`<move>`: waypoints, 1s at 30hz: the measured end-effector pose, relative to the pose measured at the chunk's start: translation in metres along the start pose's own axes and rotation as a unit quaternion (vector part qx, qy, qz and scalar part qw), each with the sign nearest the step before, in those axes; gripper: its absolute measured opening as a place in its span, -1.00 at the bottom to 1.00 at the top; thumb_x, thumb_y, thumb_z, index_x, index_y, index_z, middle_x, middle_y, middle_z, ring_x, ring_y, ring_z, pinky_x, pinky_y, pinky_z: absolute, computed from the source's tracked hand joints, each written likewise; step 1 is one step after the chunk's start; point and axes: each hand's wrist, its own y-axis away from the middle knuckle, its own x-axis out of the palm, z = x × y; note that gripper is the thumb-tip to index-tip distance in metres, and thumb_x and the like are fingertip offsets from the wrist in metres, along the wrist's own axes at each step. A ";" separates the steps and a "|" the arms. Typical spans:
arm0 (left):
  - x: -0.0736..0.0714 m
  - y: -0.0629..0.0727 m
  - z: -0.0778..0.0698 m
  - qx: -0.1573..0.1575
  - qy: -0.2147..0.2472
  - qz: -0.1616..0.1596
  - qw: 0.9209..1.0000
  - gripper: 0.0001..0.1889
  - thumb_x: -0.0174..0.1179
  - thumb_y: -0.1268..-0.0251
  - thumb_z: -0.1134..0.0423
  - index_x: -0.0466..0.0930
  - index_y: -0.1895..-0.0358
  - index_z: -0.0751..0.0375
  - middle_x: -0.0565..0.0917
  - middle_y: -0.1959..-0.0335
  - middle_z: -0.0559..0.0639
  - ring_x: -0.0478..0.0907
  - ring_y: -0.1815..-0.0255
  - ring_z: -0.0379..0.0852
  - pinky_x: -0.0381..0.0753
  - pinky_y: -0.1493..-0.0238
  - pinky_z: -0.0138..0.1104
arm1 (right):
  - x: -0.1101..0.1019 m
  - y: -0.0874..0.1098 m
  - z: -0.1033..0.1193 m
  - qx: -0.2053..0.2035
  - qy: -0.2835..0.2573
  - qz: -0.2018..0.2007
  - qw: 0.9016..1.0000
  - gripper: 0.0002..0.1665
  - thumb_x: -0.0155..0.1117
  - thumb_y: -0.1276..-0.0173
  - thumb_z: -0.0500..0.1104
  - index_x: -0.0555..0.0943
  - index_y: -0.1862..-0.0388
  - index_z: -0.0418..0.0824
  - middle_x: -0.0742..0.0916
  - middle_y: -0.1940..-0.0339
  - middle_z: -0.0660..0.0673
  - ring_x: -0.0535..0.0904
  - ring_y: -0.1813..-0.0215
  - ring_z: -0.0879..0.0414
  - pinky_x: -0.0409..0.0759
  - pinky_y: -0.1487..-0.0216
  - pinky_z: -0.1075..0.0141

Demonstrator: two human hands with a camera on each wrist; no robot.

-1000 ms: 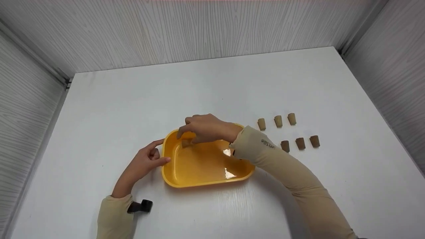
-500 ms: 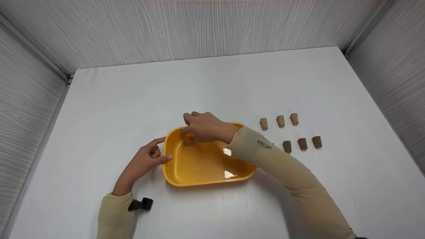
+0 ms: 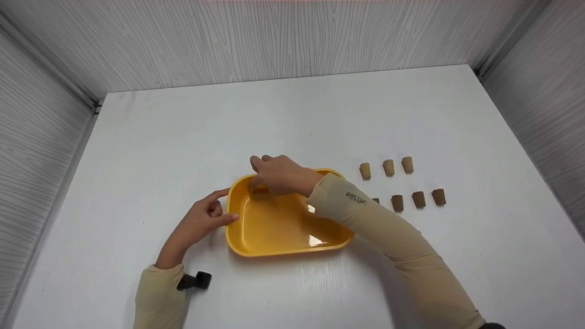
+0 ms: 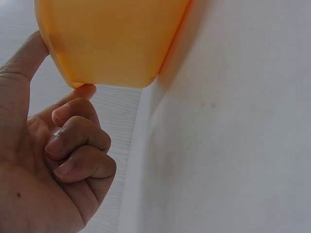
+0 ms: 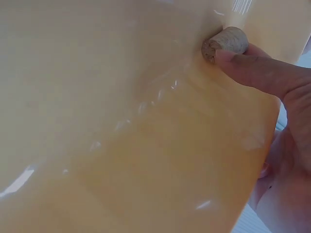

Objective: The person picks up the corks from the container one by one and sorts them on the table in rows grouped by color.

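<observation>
A yellow plastic tub (image 3: 279,228) lies in the middle of the head view. My left hand (image 3: 199,223) holds its left end, thumb over the rim and index finger against the outside. The other fingers of that hand (image 4: 77,141) are curled into the palm, as the left wrist view shows. Reaching over the far rim, my right hand (image 3: 283,176) pinches a cork stopper (image 5: 228,42) between thumb and index finger. The cork sits low in the tub by its far left corner; the hand covers much of it in the head view.
Right of the tub, three light corks (image 3: 388,167) stand in a row. Nearer is a row of several darker corks (image 3: 418,199), the leftmost partly hidden by the right sleeve (image 3: 379,219). Pale wood-grain panels (image 3: 283,41) enclose the white table's back and sides.
My right hand has closed in on the cork and covers more of it. The left hand stays on the tub. The whole head view has shifted slightly.
</observation>
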 end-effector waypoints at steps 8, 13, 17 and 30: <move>-0.001 0.001 -0.003 0.009 0.001 0.005 1.000 -0.34 0.33 -0.19 0.04 0.36 -0.36 0.09 0.26 0.53 -0.07 0.19 0.52 -0.20 0.20 0.46 -0.41 | 0.004 -0.001 0.000 -0.012 0.018 -0.002 1.000 -0.69 0.06 -0.46 0.16 0.60 -0.08 0.20 0.49 0.06 -0.11 0.43 0.20 0.04 0.56 0.27 0.26; 0.000 0.002 -0.004 0.004 -0.003 0.004 1.000 -0.33 0.33 -0.20 0.04 0.36 -0.37 0.09 0.27 0.53 -0.07 0.21 0.52 -0.18 0.22 0.46 -0.41 | 0.001 0.001 0.000 -0.011 0.007 0.004 1.000 -0.69 0.06 -0.46 0.14 0.59 -0.10 0.21 0.48 0.05 -0.10 0.43 0.18 0.04 0.56 0.24 0.27; 0.000 0.002 -0.003 0.002 -0.008 0.001 1.000 -0.33 0.32 -0.20 0.04 0.35 -0.38 0.07 0.28 0.53 -0.06 0.23 0.51 -0.16 0.23 0.46 -0.41 | -0.006 0.005 -0.001 -0.013 -0.003 -0.001 1.000 -0.67 0.08 -0.44 0.16 0.58 -0.12 0.23 0.48 0.06 -0.10 0.43 0.20 0.04 0.55 0.27 0.26; 0.000 0.000 -0.002 -0.012 0.015 0.018 1.000 -0.30 0.29 -0.23 0.01 0.27 -0.43 0.03 0.34 0.66 -0.09 0.22 0.63 -0.21 0.23 0.50 -0.43 | -0.035 0.035 -0.013 -0.001 -0.065 -0.048 0.997 -0.65 0.09 -0.44 0.13 0.60 -0.15 0.21 0.54 0.06 -0.08 0.45 0.23 0.06 0.54 0.30 0.27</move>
